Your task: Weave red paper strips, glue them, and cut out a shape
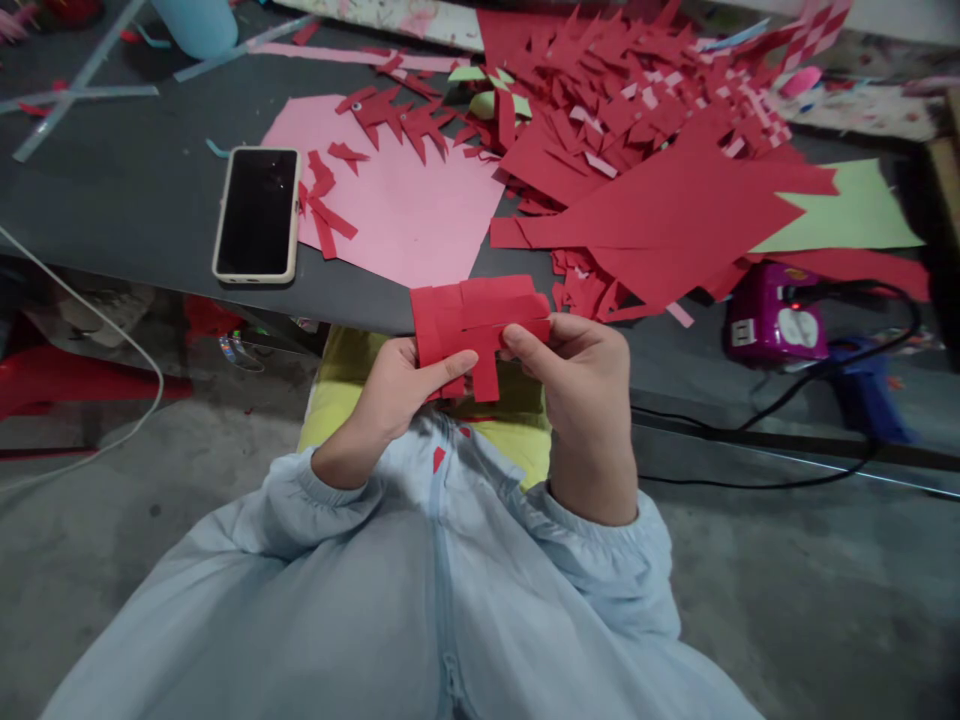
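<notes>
Close to my lap, at the table's front edge, both hands hold a piece of red paper (pixel 480 305) made of strips that overlap or interlace. My left hand (pixel 394 388) grips its lower left side, thumb on top and fingers underneath. My right hand (pixel 585 375) pinches the right end of a strip between thumb and fingers. One short strip (pixel 486 376) hangs down between the two hands. The fingers beneath the paper are mostly hidden. Beyond the paper lies a pink sheet (pixel 405 215) with red scraps on it.
A phone (pixel 257 215) lies left on the dark table (pixel 135 190). Red cut paper (pixel 667 215) is heaped at the right, over a green sheet (pixel 855 210). A purple box (pixel 776 315) with black cables and a blue glue gun (pixel 862 385) sit far right. A white cable (pixel 112 310) hangs left.
</notes>
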Tool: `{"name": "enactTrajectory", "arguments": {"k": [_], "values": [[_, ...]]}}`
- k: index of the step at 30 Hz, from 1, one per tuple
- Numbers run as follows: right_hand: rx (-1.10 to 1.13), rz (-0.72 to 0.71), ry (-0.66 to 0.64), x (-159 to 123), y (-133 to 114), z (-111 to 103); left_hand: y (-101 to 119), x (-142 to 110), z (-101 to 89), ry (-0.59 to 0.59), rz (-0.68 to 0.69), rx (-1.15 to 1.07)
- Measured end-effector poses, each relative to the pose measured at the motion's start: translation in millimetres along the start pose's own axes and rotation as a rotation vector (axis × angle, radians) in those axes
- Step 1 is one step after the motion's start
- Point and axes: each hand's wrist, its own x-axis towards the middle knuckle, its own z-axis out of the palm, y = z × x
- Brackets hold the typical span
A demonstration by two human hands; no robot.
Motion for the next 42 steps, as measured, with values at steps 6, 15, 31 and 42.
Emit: {"name": "enactTrajectory", "arguments": {"k": [6, 15, 31, 42], "values": [[0.027, 0.005, 0.011, 0.1, -0.6, 2.7, -3.5, 0.3, -1.3, -0.029, -0.011, 0.020], [0.075, -0.004, 0.024, 2.7, 2.5, 2.4, -0.7, -0.2, 0.7, -0.053, -0.009, -0.017], [0.143, -0.009, 0.123, -2.2, 10.4, 15.7, -1.5, -0.9, 4.1, -0.107, 0.014, -0.032], [0.273, 0.181, 0.017, -4.9, 12.7, 18.4, -3.4, -1.2, 0.9, -0.130, 0.052, -0.041]]}}
